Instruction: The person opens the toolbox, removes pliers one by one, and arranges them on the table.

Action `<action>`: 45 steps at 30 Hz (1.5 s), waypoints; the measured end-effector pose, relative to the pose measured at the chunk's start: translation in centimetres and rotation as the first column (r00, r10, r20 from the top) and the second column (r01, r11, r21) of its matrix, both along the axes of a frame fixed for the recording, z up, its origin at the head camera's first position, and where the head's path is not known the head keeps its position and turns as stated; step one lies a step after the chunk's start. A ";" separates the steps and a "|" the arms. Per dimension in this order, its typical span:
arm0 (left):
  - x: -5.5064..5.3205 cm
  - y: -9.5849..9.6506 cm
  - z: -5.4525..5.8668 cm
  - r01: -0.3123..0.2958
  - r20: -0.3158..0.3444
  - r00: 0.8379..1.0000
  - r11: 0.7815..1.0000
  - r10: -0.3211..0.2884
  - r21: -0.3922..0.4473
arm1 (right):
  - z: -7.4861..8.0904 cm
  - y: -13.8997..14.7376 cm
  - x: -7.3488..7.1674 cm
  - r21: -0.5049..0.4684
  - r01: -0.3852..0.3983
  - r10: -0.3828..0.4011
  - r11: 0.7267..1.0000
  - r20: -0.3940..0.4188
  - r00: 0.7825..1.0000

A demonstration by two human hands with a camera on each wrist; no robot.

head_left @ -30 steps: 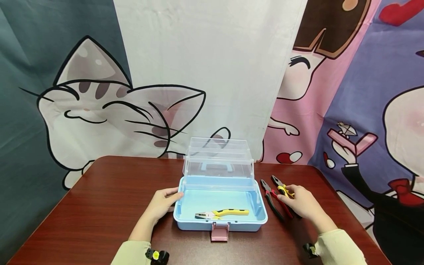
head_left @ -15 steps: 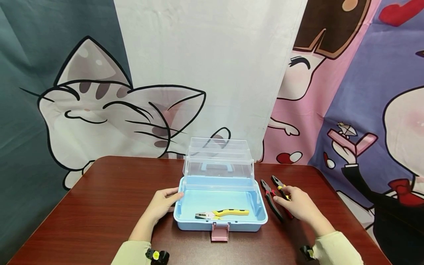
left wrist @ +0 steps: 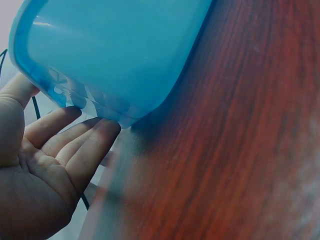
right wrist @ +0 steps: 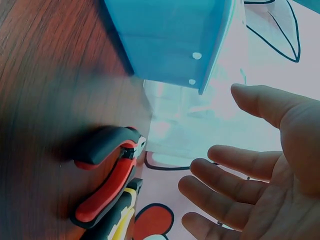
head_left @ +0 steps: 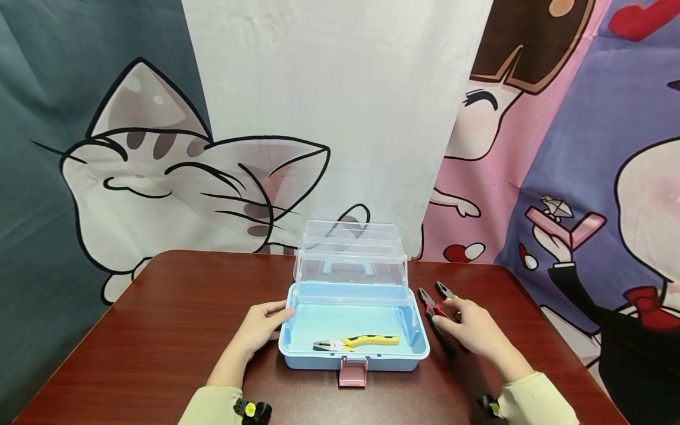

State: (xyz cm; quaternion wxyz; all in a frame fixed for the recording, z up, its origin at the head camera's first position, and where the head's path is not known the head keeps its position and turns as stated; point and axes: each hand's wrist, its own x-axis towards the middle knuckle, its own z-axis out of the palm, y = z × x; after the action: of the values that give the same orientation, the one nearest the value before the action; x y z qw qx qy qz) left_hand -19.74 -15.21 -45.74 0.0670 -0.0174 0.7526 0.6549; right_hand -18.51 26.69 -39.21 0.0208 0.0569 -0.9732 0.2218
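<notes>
An open light-blue toolbox (head_left: 345,321) with a clear lid stands mid-table. Combination pliers with yellow handles (head_left: 372,340) lie inside along its front wall. My left hand (head_left: 260,324) holds the box's left side, thumb at the rim and fingertips against the outer wall (left wrist: 125,55). To the right of the box, red-and-black pliers (head_left: 429,307) lie beside a yellow-and-black pair (head_left: 445,290), handles partly hidden under my right hand. That hand (head_left: 475,327) hovers over them, fingers relaxed and spread. The right wrist view shows a gap between its fingers (right wrist: 220,187) and the red-and-black pliers (right wrist: 107,192).
The clear lid (head_left: 350,254) leans up at the back of the box, a blue handle showing through it. A pink latch (head_left: 353,373) hangs down in front. Behind the brown table (head_left: 202,295) hangs a cartoon-printed cloth (head_left: 340,106).
My right hand has shifted slightly left, from over the yellow-and-black pliers towards the red-and-black pair. The left hand, the toolbox and the pliers have stayed in place.
</notes>
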 end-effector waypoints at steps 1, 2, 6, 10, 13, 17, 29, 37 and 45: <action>0.0 0.0 0.0 0.001 -0.001 1.000 1.000 -0.001 0.000 | 0.0 -0.1 0.0 -0.002 -0.002 0.002 1.000 0.000 1.000; 0.0 0.0 0.0 0.001 -0.004 1.000 1.000 -0.001 -0.001 | 0.1 -0.1 0.0 -0.003 -0.004 0.004 1.000 0.000 1.000; 0.0 0.0 0.0 -0.001 -0.004 1.000 1.000 0.001 0.001 | 0.2 -0.4 0.1 -0.013 -0.013 0.013 1.000 -0.001 1.000; 0.0 0.0 0.0 -0.004 0.000 1.000 1.000 0.004 0.008 | 0.3 -0.7 0.2 -0.019 -0.019 0.019 1.000 -0.003 1.000; 0.0 0.0 0.0 -0.005 0.001 1.000 1.000 0.005 0.014 | 0.4 -0.9 0.2 -0.018 -0.021 0.021 1.000 -0.005 1.000; 0.0 0.0 0.0 -0.007 0.002 1.000 1.000 0.007 0.016 | 0.5 -1.3 0.4 -0.023 -0.027 0.027 0.999 -0.010 1.000; 0.1 0.1 0.1 -0.003 -0.005 1.000 1.000 0.003 0.020 | 0.9 -2.3 0.9 -0.040 -0.042 0.041 0.998 -0.026 0.999; 0.0 0.0 0.0 0.014 -0.012 1.000 1.000 -0.014 0.013 | 1.2 -3.0 1.0 -0.045 -0.070 0.069 0.996 -0.036 0.997; 0.0 -0.1 0.0 0.018 -0.009 1.000 1.000 -0.018 0.017 | 1.2 -3.6 1.2 -0.048 -0.075 0.074 0.996 -0.022 0.997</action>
State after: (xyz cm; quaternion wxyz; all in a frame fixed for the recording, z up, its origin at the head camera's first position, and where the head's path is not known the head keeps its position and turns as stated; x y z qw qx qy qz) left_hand -19.73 -15.27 -45.78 0.0697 -0.0069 0.7474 0.6606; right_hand -17.31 23.11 -37.98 0.0239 0.0951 -0.9645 0.2453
